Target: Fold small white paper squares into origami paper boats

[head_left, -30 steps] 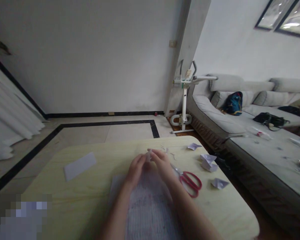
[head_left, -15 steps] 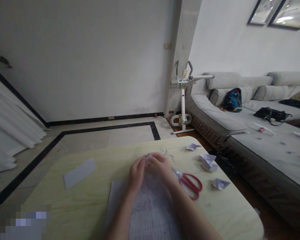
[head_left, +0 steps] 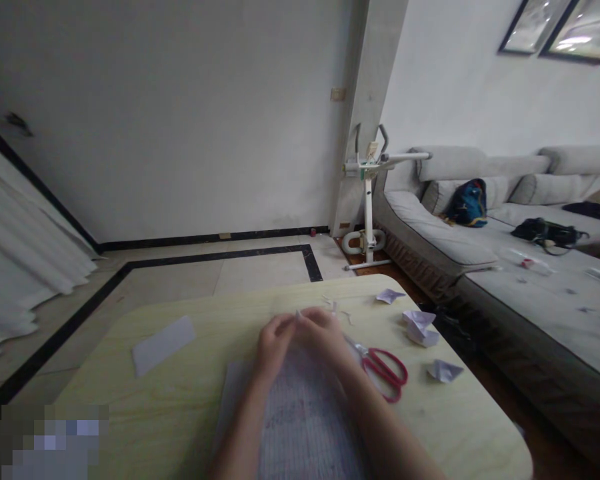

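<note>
My left hand [head_left: 275,343] and my right hand [head_left: 324,335] meet over the far end of a lined, written sheet of paper [head_left: 305,427]. Between their fingertips a small piece of white paper [head_left: 299,315] pokes up; most of it is hidden. Both hands are closed around it, slightly blurred. Just right of my right hand lie scissors [head_left: 385,373] with red handles, their blades partly covered by my hand. Thin paper scraps [head_left: 347,316] are scattered beyond my right fingers.
Folded paper pieces [head_left: 421,327] lie along the right side of the table [head_left: 180,420]. A flat white paper strip [head_left: 164,345] rests at the left. Past the table's right edge stands a grey sofa [head_left: 520,313]; an exercise machine [head_left: 367,200] is by the wall.
The hands stay together in nearly the same place, with fingers slightly shifted and the paper tip now showing more clearly. The whole view has moved a little.
</note>
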A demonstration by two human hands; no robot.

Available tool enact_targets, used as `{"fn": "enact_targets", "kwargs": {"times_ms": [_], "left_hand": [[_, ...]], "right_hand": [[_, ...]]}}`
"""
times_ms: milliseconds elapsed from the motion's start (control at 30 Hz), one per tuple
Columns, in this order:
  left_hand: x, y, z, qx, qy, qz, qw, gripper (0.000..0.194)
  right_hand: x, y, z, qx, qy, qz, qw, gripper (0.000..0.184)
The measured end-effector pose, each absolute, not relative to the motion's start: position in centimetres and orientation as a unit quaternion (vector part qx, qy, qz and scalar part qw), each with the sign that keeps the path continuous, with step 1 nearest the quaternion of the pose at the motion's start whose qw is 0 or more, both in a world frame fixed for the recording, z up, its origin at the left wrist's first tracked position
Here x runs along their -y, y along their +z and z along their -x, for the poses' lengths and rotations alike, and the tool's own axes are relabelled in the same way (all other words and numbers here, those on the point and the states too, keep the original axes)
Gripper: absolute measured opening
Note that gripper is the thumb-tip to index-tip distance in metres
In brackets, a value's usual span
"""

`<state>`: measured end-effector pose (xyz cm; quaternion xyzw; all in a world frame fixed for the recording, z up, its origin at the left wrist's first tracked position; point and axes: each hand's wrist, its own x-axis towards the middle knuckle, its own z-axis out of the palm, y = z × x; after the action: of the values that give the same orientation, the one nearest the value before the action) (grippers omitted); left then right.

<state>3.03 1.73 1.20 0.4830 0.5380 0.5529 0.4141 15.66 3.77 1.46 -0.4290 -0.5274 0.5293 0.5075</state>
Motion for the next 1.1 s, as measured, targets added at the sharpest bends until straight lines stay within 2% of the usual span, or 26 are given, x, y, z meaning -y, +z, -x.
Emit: {"fn": "enact_targets", "kwargs": {"times_ms": [300, 400, 667, 1100], "left_hand": [[-1.9, 0.8, -3.0, -0.541, 0.56, -0.468, 0.418, 0.026], [-1.9, 0.9, -2.8, -0.538, 0.558, -0.469, 0.423, 0.025], [-1.4, 1.7, -2.9, -0.522, 0.544, -0.483, 0.446, 0.028], [-1.5, 1.6, -3.0, -0.505, 0.555, -0.493, 0.44, 0.028]], "right_hand": [[-3.5, 2.0, -15.8, 0.546, 0.539, 0.421, 0.484, 0.023], [-3.6, 1.9, -15.9, 0.532, 0.565, 0.399, 0.488, 0.028], [-3.6, 1.7, -15.9, 0.484, 0.637, 0.362, 0.479, 0.027], [-3.8, 1.5, -16.1, 0.517, 0.565, 0.416, 0.491, 0.021]]}}
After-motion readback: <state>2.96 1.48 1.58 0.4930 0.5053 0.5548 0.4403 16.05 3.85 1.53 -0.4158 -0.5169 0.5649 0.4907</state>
